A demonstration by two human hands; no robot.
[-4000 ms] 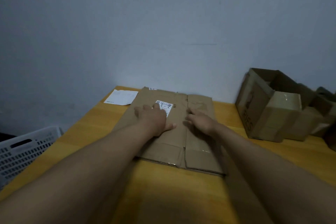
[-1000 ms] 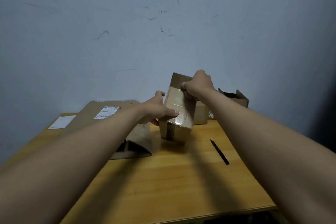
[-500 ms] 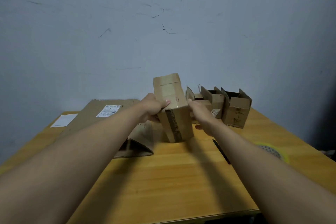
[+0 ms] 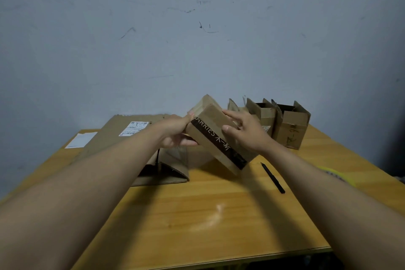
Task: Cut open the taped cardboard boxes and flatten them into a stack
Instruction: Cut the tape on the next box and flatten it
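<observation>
I hold a small taped cardboard box [image 4: 215,136] tilted above the middle of the wooden table [image 4: 197,221]; a dark printed tape strip runs along its upper face. My left hand [image 4: 175,132] grips its left end, fingers curled underneath. My right hand [image 4: 245,132] holds its right side, thumb on the top face and fingers spread over the far edge. A flattened box [image 4: 122,138] with a white label lies at the back left, partly under my left arm. A black cutter [image 4: 272,177] lies on the table to the right of the box.
Several small opened boxes [image 4: 289,125] stand at the back right against the wall. A white paper [image 4: 81,140] lies at the back left corner. Something yellow [image 4: 335,175] shows at the right edge behind my right arm. The table's front edge runs across the bottom.
Four seconds ago both hands pressed a flattened box. Since then they have picked up a small taped box, and over the last half second turned it from upright to tilted with the taped face up.
</observation>
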